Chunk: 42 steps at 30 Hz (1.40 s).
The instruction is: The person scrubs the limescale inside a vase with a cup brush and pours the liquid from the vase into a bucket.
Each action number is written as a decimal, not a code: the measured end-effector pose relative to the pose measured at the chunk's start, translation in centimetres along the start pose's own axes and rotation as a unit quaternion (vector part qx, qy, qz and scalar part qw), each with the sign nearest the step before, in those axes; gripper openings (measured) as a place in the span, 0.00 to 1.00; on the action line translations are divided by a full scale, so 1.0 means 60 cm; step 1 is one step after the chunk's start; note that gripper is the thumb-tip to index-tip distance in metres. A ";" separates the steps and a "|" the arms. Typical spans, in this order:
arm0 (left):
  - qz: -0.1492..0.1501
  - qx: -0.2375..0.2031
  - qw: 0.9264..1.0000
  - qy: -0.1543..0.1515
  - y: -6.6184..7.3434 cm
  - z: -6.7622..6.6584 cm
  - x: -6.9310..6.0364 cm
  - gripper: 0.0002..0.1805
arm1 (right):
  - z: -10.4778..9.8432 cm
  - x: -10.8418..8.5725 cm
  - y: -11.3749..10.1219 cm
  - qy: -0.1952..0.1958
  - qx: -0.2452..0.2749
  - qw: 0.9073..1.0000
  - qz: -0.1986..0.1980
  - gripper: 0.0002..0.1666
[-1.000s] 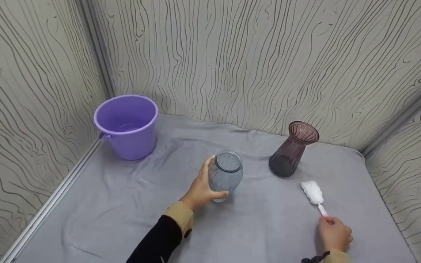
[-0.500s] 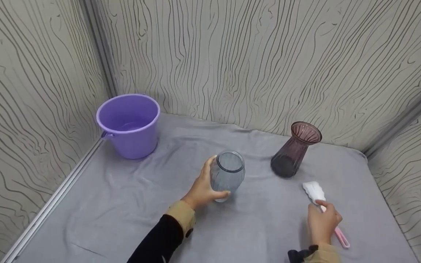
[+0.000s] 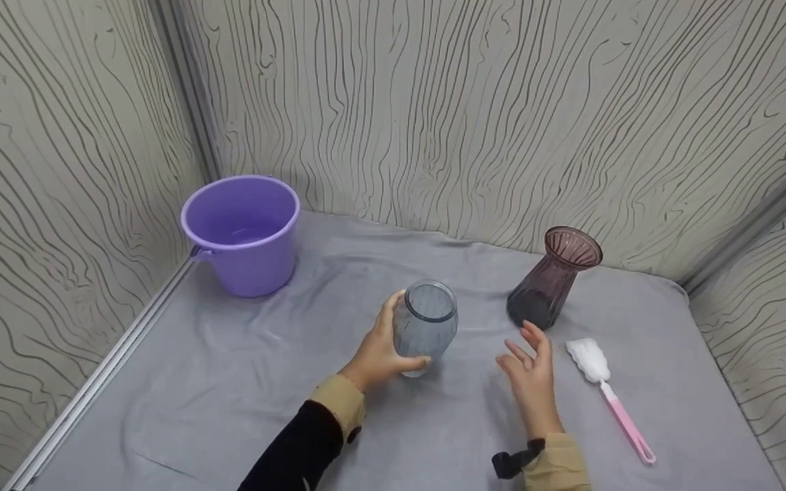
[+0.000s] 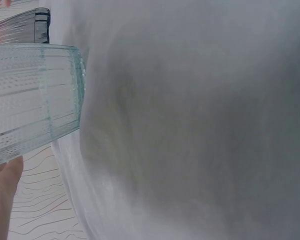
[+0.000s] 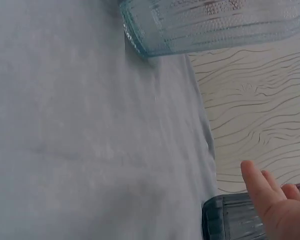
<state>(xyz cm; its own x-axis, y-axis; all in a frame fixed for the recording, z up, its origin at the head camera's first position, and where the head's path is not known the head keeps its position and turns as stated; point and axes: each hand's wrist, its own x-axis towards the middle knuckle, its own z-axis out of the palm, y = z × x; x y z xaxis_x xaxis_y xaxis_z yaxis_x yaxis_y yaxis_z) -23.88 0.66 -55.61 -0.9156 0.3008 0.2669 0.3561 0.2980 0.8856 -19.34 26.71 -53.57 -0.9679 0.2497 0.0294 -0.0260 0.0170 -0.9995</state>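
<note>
My left hand grips a clear bluish glass vase from its left side, thumb across the front near the base. That vase spans the left of the left wrist view, with part of the hand below it. My right hand holds nothing; its fingers are spread and loosely bent, between the clear vase and a white-headed brush with a pink handle, which lies on the cloth. Behind the right hand stands a purple glass vase, dark at its base.
A purple bucket stands at the back left of the grey cloth. Wood-patterned panels rise behind and at both sides, and a metal strip runs along the left edge.
My right hand has let go of the brush, which now lies on the cloth, and has moved left and forward, its fingers spreading. My left hand keeps its grip on the clear vase.
</note>
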 end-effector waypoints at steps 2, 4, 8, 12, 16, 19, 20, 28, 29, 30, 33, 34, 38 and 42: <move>0.003 0.001 1.000 0.001 -0.001 0.001 0.000 0.65 | 0.016 0.000 0.001 -0.026 -0.006 1.000 -0.015 0.44; 0.006 0.001 1.000 0.004 -0.002 0.001 0.000 0.65 | 0.030 -0.001 0.004 -0.056 -0.018 0.998 -0.024 0.45; 0.016 -0.003 1.000 0.007 -0.002 0.003 0.000 0.65 | 0.052 -0.003 0.009 -0.107 -0.049 0.992 -0.033 0.46; 0.024 -0.002 1.000 0.012 -0.002 0.005 0.001 0.65 | 0.065 -0.005 0.016 -0.136 -0.075 0.987 -0.042 0.47; 0.022 0.001 1.000 0.014 -0.003 0.005 0.002 0.65 | 0.074 -0.006 0.022 -0.155 -0.080 0.984 -0.045 0.50; 0.022 -0.001 1.000 0.012 -0.002 0.004 0.001 0.64 | 0.081 -0.009 0.025 -0.165 -0.091 0.981 -0.044 0.54; 0.022 -0.002 1.000 0.010 -0.002 0.003 0.001 0.64 | 0.084 -0.010 0.026 -0.167 -0.095 0.980 -0.043 0.55; 0.008 -0.008 1.000 0.003 -0.002 0.002 0.001 0.65 | 0.114 -0.009 0.040 -0.163 -0.073 0.984 -0.025 0.61; 0.011 -0.008 1.000 0.005 -0.004 0.002 0.001 0.65 | 0.118 -0.008 0.040 -0.159 -0.070 0.985 -0.019 0.61; 0.015 -0.007 1.000 0.008 -0.005 0.002 0.002 0.65 | 0.122 -0.008 0.042 -0.157 -0.067 0.985 -0.014 0.61; 0.020 -0.005 1.000 0.012 -0.007 0.003 0.002 0.64 | 0.133 -0.007 0.047 -0.152 -0.057 0.987 -0.006 0.63; 0.022 -0.005 1.000 0.013 -0.008 0.003 0.001 0.64 | 0.136 -0.007 0.048 -0.150 -0.059 0.987 -0.004 0.63; 0.026 -0.006 0.999 0.018 -0.007 0.003 -0.001 0.64 | 0.147 -0.006 0.055 -0.141 -0.076 0.987 -0.013 0.65; 0.026 -0.003 0.999 0.023 -0.006 0.003 -0.003 0.64 | 0.157 -0.005 0.066 -0.133 -0.098 0.986 -0.011 0.70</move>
<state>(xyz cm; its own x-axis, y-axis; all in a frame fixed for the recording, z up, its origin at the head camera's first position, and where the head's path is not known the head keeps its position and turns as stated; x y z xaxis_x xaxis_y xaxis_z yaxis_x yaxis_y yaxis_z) -23.79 0.68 -56.03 -0.9031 0.2743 0.3305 0.4033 0.2775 0.8720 -21.52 17.57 -57.61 -0.9997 -0.0159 0.0204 -0.0233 0.2129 -0.9768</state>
